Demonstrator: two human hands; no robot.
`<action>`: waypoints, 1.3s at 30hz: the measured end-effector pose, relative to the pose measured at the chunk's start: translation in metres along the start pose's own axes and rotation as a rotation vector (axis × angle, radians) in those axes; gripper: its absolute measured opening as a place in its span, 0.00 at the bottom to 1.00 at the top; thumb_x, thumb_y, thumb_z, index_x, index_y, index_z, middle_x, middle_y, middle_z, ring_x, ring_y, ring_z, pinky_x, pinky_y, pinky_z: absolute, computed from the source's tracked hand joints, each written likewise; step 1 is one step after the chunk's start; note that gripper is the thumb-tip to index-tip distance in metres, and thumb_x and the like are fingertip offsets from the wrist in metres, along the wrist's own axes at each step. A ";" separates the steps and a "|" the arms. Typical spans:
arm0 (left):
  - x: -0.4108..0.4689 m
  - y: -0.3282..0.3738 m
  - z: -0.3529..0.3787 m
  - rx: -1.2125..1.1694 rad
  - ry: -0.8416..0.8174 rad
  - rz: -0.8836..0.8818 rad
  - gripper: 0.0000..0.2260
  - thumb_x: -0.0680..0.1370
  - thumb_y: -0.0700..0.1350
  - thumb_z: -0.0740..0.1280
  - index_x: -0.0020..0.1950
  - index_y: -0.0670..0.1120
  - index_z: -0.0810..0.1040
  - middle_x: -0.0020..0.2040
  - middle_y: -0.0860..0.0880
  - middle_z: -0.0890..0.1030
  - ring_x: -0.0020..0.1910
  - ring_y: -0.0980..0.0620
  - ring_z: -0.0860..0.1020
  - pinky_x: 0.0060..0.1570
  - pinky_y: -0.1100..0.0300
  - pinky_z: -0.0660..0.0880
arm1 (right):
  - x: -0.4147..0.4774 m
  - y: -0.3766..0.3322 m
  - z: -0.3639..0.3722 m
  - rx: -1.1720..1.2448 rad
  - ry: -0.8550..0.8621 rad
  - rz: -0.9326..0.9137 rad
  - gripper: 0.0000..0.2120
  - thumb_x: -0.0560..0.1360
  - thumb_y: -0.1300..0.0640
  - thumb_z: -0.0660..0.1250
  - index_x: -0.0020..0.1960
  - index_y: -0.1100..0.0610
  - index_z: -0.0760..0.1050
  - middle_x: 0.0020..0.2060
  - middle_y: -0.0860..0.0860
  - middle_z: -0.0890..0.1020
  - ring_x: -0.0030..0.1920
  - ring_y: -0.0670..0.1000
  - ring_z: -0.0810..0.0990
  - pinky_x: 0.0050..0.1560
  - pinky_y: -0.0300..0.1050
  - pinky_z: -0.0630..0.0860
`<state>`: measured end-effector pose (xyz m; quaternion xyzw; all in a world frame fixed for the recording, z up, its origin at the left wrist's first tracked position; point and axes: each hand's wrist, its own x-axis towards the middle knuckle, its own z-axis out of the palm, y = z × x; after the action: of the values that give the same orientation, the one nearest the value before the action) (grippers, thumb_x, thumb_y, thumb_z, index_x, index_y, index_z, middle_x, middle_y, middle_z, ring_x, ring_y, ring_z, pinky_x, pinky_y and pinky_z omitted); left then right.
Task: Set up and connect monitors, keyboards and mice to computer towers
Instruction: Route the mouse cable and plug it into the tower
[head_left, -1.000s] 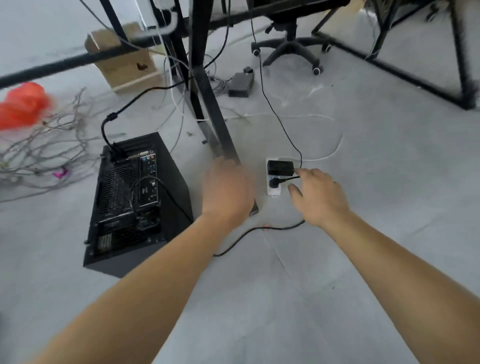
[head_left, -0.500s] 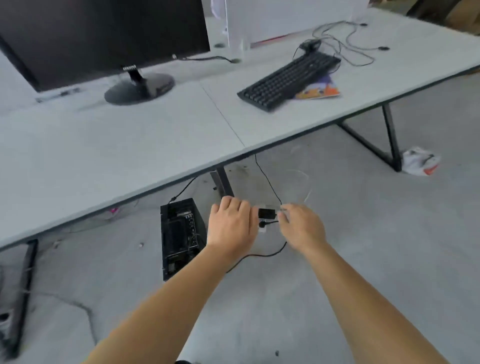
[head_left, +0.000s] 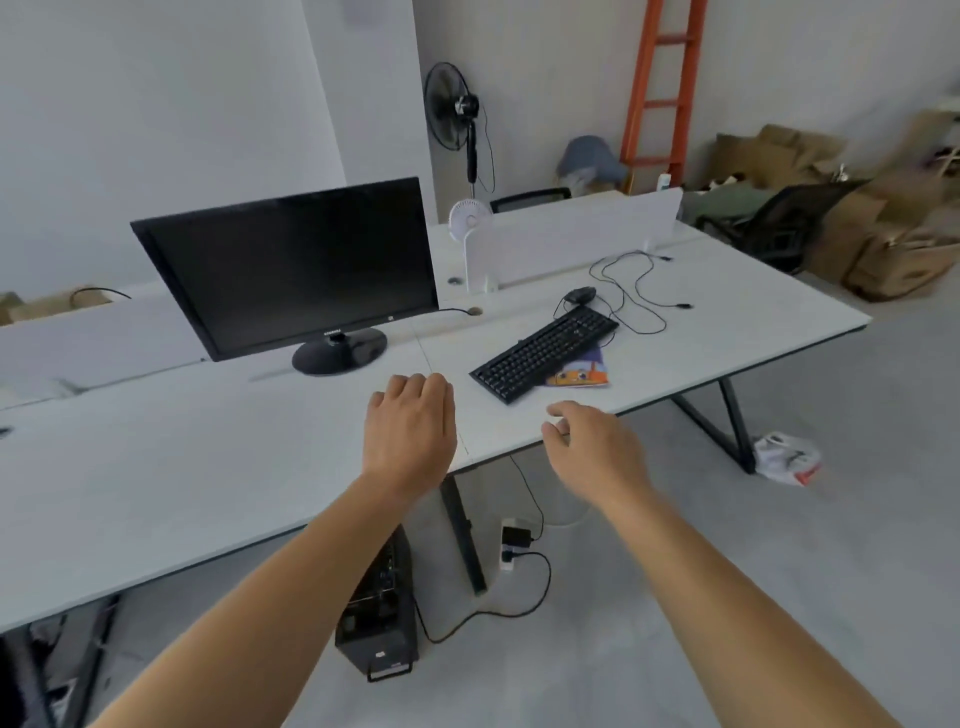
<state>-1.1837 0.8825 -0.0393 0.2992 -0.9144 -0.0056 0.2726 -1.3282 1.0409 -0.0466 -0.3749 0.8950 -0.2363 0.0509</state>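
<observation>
Monitor (head_left: 291, 265): black, screen dark, is standing on its round base on the white desk (head_left: 156, 467). Its bezel logo is too blurred to read.
Keyboard (head_left: 545, 353): black, is lying angled to the monitor's right, partly covering a colourful booklet (head_left: 584, 375). The mouse (head_left: 579, 296) is sitting just behind it.
Computer tower (head_left: 382, 618): is standing on the floor below the desk's front edge, near a white power strip (head_left: 508, 545).
Left hand (head_left: 410, 431): is hovering palm down over the desk, fingers loosely curled, holding nothing.
Right hand (head_left: 592, 447): is hovering at the desk edge, fingers relaxed and empty.
</observation>
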 end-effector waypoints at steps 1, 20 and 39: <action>0.002 0.004 -0.002 0.000 0.009 -0.013 0.12 0.84 0.46 0.54 0.44 0.45 0.71 0.39 0.48 0.76 0.42 0.44 0.72 0.41 0.52 0.66 | 0.000 0.004 -0.004 0.026 0.006 0.001 0.18 0.83 0.49 0.58 0.70 0.51 0.72 0.60 0.49 0.81 0.60 0.51 0.78 0.54 0.44 0.72; 0.139 0.013 0.173 -0.212 -0.340 -0.205 0.11 0.85 0.49 0.48 0.46 0.49 0.64 0.45 0.51 0.73 0.49 0.47 0.71 0.50 0.53 0.69 | 0.192 0.066 0.033 0.015 -0.154 0.193 0.18 0.81 0.50 0.61 0.70 0.51 0.73 0.61 0.48 0.80 0.61 0.50 0.77 0.59 0.46 0.73; 0.278 0.040 0.349 0.017 -0.880 -0.118 0.48 0.74 0.70 0.60 0.81 0.48 0.38 0.80 0.41 0.36 0.80 0.41 0.42 0.76 0.39 0.51 | 0.382 0.197 0.087 0.120 -0.344 0.420 0.16 0.80 0.51 0.62 0.66 0.53 0.75 0.61 0.52 0.81 0.59 0.56 0.79 0.57 0.48 0.76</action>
<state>-1.5678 0.7089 -0.1916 0.3223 -0.9247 -0.1407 -0.1460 -1.7050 0.8619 -0.1816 -0.2121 0.9156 -0.2061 0.2724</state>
